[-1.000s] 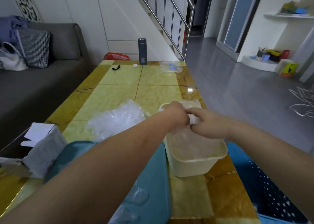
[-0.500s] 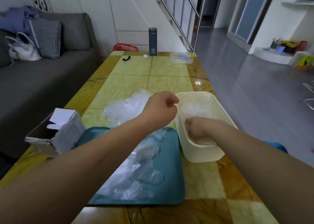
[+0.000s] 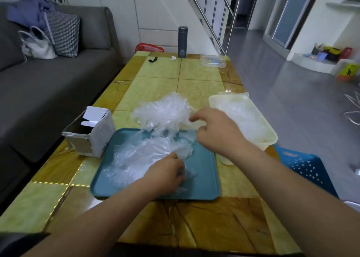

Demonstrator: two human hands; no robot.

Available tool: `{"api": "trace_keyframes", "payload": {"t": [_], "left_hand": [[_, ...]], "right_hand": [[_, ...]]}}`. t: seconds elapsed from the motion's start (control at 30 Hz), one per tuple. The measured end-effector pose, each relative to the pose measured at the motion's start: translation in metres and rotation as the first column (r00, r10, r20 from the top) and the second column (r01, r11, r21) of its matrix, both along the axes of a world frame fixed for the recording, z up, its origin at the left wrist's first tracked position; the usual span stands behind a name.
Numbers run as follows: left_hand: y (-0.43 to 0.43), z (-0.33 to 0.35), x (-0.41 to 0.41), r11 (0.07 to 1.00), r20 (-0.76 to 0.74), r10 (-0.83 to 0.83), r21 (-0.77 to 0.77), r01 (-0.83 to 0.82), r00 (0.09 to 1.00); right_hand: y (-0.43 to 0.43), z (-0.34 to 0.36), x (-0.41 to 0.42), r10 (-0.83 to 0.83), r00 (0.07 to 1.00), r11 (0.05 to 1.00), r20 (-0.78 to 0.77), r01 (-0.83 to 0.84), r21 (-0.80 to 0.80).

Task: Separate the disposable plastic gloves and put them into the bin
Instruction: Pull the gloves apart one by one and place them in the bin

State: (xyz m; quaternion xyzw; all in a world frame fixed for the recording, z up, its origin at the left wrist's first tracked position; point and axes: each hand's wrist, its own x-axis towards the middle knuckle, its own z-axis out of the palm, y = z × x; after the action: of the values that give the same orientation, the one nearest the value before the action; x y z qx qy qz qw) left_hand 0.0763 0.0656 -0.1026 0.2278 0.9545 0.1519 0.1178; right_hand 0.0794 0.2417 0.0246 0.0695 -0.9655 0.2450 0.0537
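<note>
fingers [image 3: 180,171] of your left hand [image 3: 165,175] grip the gloves [image 3: 148,153] on the tray [image 3: 204,175], right hand [image 3: 216,134] loosely bent and empty, so pin them and peel one toward the bin [image 3: 271,137].

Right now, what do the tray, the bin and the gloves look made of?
Tray: likely hard plastic, matte teal, with a moulded rim. Bin: probably plastic, cream, slightly see-through walls. Gloves: thin clear plastic film, crinkled and glossy.
</note>
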Motion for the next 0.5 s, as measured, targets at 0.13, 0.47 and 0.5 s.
{"api": "trace_keyframes", "payload": {"t": [0.13,0.47,0.5], "left_hand": [[-0.016,0.005,-0.003,0.946,-0.105,0.115,0.315,-0.076,0.988],[-0.047,0.103,-0.003,-0.042,0.616,0.136,0.786,-0.616,0.776],[-0.049,0.101,-0.002,-0.151,0.673,0.051,0.735,-0.661,0.738]], "right_hand": [[-0.013,-0.033,0.018,0.016,0.994,0.971,0.109,0.011,-0.238],[-0.017,-0.058,0.031,0.267,0.807,0.838,0.526,0.076,-0.541],[-0.018,-0.056,0.035,0.284,0.802,0.825,0.526,0.076,-0.56]]}}
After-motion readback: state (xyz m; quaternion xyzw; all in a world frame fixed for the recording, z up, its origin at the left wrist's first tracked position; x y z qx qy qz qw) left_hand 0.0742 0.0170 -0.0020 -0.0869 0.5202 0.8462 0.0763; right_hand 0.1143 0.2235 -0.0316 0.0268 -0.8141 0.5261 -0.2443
